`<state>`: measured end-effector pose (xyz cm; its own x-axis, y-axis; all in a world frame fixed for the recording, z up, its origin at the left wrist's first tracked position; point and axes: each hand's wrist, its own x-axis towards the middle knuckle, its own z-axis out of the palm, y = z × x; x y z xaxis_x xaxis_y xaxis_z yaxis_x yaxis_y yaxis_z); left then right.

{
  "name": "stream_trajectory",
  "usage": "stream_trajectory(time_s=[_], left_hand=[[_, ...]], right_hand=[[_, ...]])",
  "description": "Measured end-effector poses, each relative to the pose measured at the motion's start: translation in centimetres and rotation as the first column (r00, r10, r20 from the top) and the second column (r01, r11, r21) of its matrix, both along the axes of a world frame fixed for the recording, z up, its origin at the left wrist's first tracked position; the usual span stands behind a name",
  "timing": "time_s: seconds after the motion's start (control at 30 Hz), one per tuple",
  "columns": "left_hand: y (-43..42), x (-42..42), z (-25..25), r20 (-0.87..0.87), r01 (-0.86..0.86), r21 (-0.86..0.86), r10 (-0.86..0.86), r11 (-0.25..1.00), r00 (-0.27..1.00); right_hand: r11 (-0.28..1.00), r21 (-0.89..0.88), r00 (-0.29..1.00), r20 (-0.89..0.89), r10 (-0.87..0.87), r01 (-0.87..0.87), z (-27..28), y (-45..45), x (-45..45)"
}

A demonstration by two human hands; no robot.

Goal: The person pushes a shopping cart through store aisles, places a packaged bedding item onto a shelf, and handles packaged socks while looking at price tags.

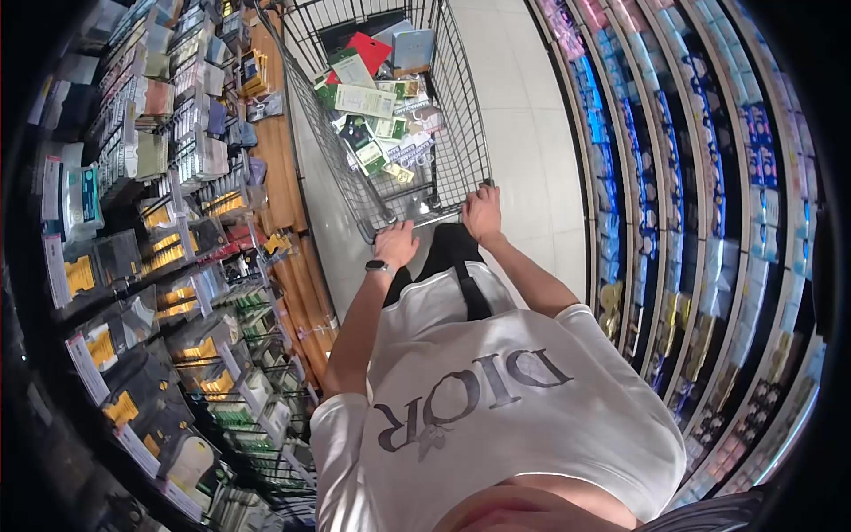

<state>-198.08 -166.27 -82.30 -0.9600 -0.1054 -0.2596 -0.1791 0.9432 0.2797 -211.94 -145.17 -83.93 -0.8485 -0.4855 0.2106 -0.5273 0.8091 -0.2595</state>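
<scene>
A wire shopping cart [467,89] stands in front of me. My left hand [396,243], with a dark watch [377,266] on its wrist, is closed over the left part of the cart's handle [436,215]. Farther right, my right hand [481,213] grips the same bar near its right end. Inside the basket lie several packaged goods: a red piece [370,53], a light blue box [413,50], and green and white packets [364,100] piled loosely. Some packets are partly hidden under others.
On the left, shelves hold dark items with yellow tags [81,273] and small boxed goods [146,133], above a wooden ledge [277,151]. Tall shelves of blue and pink packages [607,177] line the right. Pale floor tiles [523,133] run beside the cart.
</scene>
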Motion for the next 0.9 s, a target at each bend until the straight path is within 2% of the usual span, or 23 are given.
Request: stream_trajectory(time_s=[0.03, 0.13, 0.2, 0.23, 0.3, 0.33, 0.4, 0.43, 0.47, 0.53, 0.63, 0.67, 0.7, 0.8, 0.83, 0.87, 0.9], left_hand=[[-0.6, -0.3, 0.1, 0.060, 0.006, 0.008, -0.007, 1.000, 0.998], [-1.8, -1.5, -0.2, 0.084, -0.062, -0.016, 0.063, 0.998, 0.995], [-2.2, -2.7, -1.5, 0.098, -0.151, -0.081, 0.158, 0.985, 0.983], [-1.0, -1.4, -1.1, 0.073, -0.190, -0.099, 0.197, 0.977, 0.978], [-2.7, -1.6, -1.8, 0.021, -0.149, -0.115, 0.153, 0.982, 0.988], [-3.4, -2.2, -0.6, 0.028, -0.169, -0.079, 0.171, 0.982, 0.985], [-4.7, -3.4, 0.8, 0.057, -0.218, 0.004, 0.217, 0.976, 0.974], [-5.1, -3.3, -0.1, -0.030, -0.229, -0.028, 0.228, 0.973, 0.973], [-2.9, -0.3, -2.4, -0.157, -0.255, -0.080, 0.240, 0.964, 0.958], [-3.7, -0.2, -4.4, -0.355, -0.246, -0.122, 0.189, 0.962, 0.916], [-4.0, 2.1, -5.2, -0.492, -0.213, -0.213, 0.084, 0.954, 0.867], [-4.0, 2.8, -5.8, -0.458, -0.198, -0.205, 0.084, 0.959, 0.885], [-5.5, -1.2, -5.0, -0.413, -0.202, -0.197, 0.106, 0.959, 0.905], [-5.0, -0.7, -4.8, -0.393, -0.206, -0.161, 0.129, 0.965, 0.911], [-4.8, -0.8, -5.3, -0.398, -0.219, -0.164, 0.139, 0.962, 0.907], [-4.5, -0.7, -5.9, -0.405, -0.230, -0.166, 0.147, 0.959, 0.903], [-4.2, -0.8, -6.4, -0.415, -0.241, -0.169, 0.152, 0.956, 0.897]], right_hand=[[0.999, -0.035, 0.999, 0.034, -0.024, 0.026, 0.0, -0.9, 1.3], [0.986, -0.141, 0.990, 0.124, -0.074, 0.092, 0.6, -3.4, 3.6], [0.995, -0.077, 0.986, 0.154, -0.057, 0.070, 0.9, -5.1, 4.2], [0.996, -0.061, 0.990, 0.131, -0.054, 0.062, 1.8, -4.2, 6.1], [0.997, -0.047, 0.986, 0.159, -0.058, 0.066, 2.1, -5.4, 6.1], [0.996, -0.043, 0.982, 0.178, -0.063, 0.072, 2.8, -6.3, 5.8], [0.991, -0.109, 0.970, 0.238, -0.052, 0.079, 4.7, -8.2, 4.7], [0.986, -0.142, 0.963, 0.268, -0.042, 0.083, 5.2, -9.2, 3.9], [0.977, -0.203, 0.960, 0.281, -0.011, 0.071, 3.1, -7.5, 6.0], [0.945, -0.313, 0.958, 0.288, 0.002, 0.092, 1.2, -10.0, 4.8], [0.883, -0.454, 0.930, 0.362, 0.066, 0.115, -3.3, -15.4, 2.3], [0.855, -0.502, 0.918, 0.386, 0.091, 0.127, -5.4, -17.6, 0.9], [0.850, -0.523, 0.930, 0.342, 0.131, 0.072, -5.7, -22.1, -5.7], [0.855, -0.506, 0.898, 0.421, 0.128, 0.116, -8.4, -30.1, -10.6], [0.842, -0.534, 0.908, 0.388, 0.156, 0.084, -12.2, -32.7, -11.8], [0.897, -0.431, 0.863, 0.487, 0.137, 0.101, -13.8, -34.8, -12.6], [0.936, -0.337, 0.877, 0.475, 0.077, 0.101, -14.4, -36.3, -12.3]])
